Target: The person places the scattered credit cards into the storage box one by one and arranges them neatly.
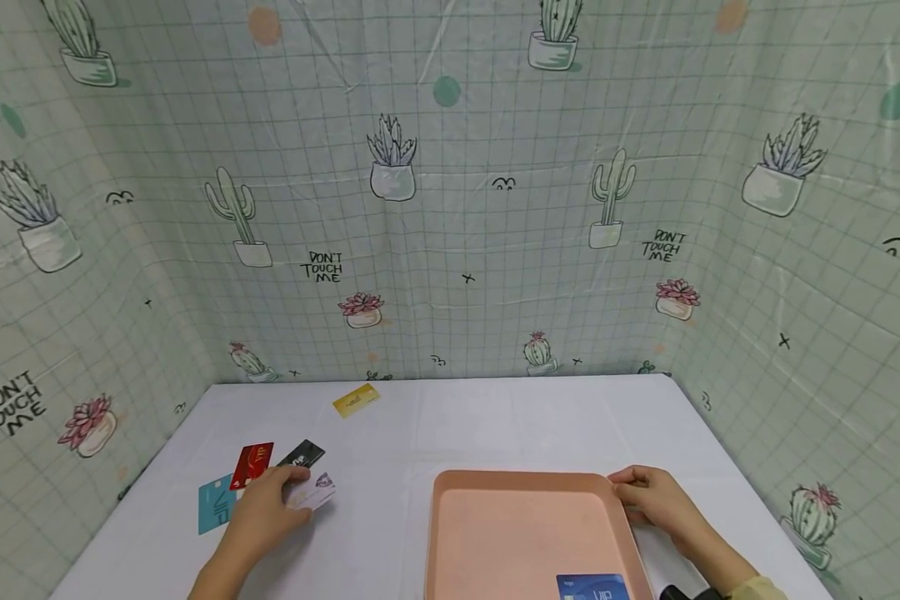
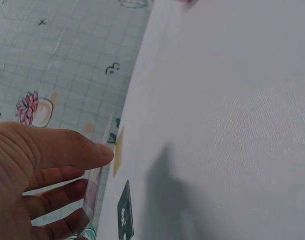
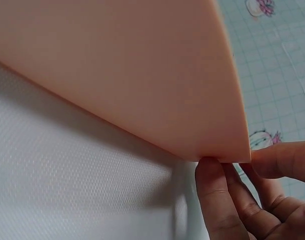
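Note:
My left hand (image 1: pixel 262 510) pinches a pale, whitish card (image 1: pixel 312 492) between thumb and fingers. In the left wrist view that card (image 2: pixel 92 195) is seen nearly edge-on, tilted above the table. Near this hand lie a red card (image 1: pixel 252 464), a teal card (image 1: pixel 216 504) and a black card (image 1: pixel 302 453), partly hidden. My right hand (image 1: pixel 663 504) grips the rim of a pink tray (image 1: pixel 510 525) at its far right corner. The right wrist view shows the fingers and thumb at the tray's edge (image 3: pixel 142 85). A blue VIP card (image 1: pixel 592 587) lies in the tray.
A yellow card (image 1: pixel 356 401) lies near the back edge of the white table (image 1: pixel 495 425). Cactus-print cloth (image 1: pixel 465 233) rises behind the table and at both sides. A dark object (image 1: pixel 686 592) shows at the right wrist, by a yellow sleeve (image 1: pixel 757 590).

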A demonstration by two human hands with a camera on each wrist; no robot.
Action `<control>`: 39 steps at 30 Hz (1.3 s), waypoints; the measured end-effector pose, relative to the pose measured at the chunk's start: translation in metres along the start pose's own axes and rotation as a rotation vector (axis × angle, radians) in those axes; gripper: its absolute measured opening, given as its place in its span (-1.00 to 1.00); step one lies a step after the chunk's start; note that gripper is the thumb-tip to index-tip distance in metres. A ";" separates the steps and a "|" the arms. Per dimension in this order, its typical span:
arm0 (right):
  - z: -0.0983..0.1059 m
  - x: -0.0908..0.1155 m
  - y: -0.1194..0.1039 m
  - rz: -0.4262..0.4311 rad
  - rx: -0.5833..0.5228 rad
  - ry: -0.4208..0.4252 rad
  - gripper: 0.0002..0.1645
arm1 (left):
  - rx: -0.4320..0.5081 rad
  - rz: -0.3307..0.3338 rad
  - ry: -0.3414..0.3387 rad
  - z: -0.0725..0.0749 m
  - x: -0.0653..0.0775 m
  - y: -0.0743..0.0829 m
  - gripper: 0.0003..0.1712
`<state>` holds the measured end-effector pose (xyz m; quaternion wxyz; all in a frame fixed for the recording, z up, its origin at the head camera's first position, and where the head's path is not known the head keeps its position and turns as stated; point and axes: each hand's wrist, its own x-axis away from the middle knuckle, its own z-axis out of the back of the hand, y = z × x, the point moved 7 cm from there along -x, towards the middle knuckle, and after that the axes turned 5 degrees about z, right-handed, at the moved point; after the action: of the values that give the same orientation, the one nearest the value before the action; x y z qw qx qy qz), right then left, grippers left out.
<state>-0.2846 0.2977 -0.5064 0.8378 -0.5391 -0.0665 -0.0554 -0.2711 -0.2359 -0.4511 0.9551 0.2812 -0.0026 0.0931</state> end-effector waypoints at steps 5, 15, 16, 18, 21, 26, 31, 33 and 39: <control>0.000 0.000 -0.002 0.010 0.006 0.004 -0.64 | 0.024 -0.024 0.008 -0.002 -0.001 0.011 -0.40; 0.001 0.000 0.000 0.007 -0.003 0.006 -0.63 | 0.030 -0.060 0.025 -0.006 0.001 0.024 -0.47; 0.001 0.000 0.000 0.006 -0.005 0.005 -0.63 | 0.031 -0.063 0.025 -0.006 0.001 0.026 -0.47; 0.002 0.000 0.001 0.000 -0.013 0.005 -0.63 | 0.032 -0.066 0.019 -0.008 0.001 0.029 -0.49; 0.002 0.000 0.001 -0.001 -0.007 0.003 -0.64 | 0.037 -0.073 0.010 -0.012 0.002 0.034 -0.51; 0.001 -0.001 0.001 -0.001 0.007 0.005 -0.64 | 0.042 -0.103 0.002 -0.021 0.005 0.048 -0.51; 0.000 0.000 0.000 0.013 -0.002 0.005 -0.63 | 0.040 -0.174 0.019 -0.027 0.010 0.065 -0.51; -0.001 0.000 0.000 0.014 -0.015 0.006 -0.64 | 0.037 -0.189 0.028 -0.030 0.012 0.070 -0.52; -0.001 0.000 0.000 0.022 -0.038 0.001 -0.64 | 0.032 -0.224 0.013 -0.040 0.015 0.081 -0.52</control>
<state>-0.2842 0.2970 -0.5071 0.8279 -0.5558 -0.0592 -0.0476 -0.2727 -0.1443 -0.4405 0.9550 0.2942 0.0367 -0.0122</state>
